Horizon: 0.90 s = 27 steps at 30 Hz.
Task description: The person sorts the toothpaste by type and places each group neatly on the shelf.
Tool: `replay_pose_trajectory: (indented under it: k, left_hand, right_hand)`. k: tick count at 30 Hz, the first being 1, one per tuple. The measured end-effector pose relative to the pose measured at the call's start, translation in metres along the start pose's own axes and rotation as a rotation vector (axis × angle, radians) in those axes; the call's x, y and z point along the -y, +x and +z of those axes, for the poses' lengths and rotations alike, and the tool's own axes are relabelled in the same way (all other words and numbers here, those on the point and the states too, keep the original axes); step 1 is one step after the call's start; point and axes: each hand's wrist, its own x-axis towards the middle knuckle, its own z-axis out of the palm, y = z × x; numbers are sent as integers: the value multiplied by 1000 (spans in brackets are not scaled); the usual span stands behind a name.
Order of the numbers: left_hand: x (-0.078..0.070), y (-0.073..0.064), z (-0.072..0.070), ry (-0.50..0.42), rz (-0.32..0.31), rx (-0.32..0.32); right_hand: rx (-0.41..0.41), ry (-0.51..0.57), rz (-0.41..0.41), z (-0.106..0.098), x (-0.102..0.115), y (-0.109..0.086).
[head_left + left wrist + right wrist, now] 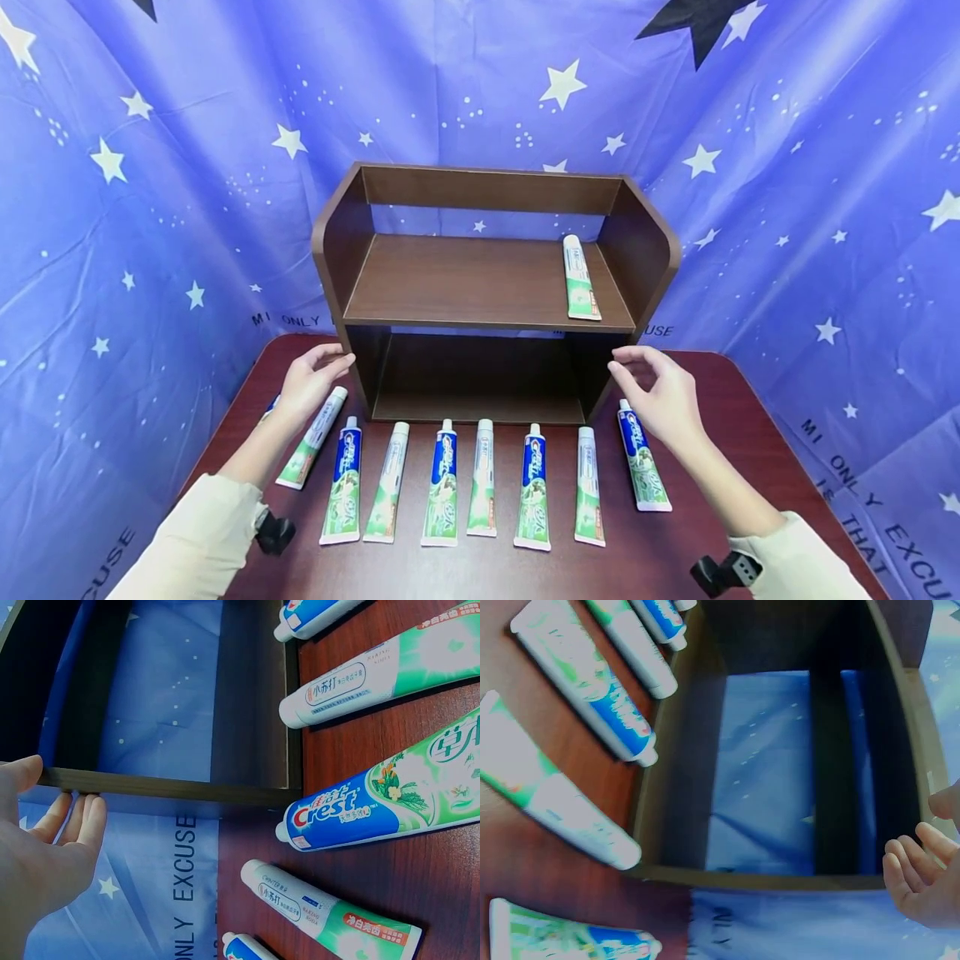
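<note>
Head view: left hand (306, 385) pinches brown two-tier shelf (465, 279) by left panel (347, 254). Right hand (663, 396) beside right panel (643, 246), fingers loosely curved, thumb narrowly apart.

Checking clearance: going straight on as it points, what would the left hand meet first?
The shelf's left side panel. The left hand has its thumb and fingers either side of the front edge, apparently pinching it, though depth makes contact hard to confirm.
</note>
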Motion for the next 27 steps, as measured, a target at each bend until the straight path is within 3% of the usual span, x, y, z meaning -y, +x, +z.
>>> replay_pose_trajectory:
  k: [8,20,27]
  left_hand:
    - [-2,1,0,5,-8,-3]
    - [0,1,1,-47,-18,13]
    - [0,2,0,-34,-17,0]
  right_hand:
    - [71,-74,73,6,-28,-13]
    - [101,-179,157,13,-70,-29]
    - [180,-227,210,14,-85,-33]
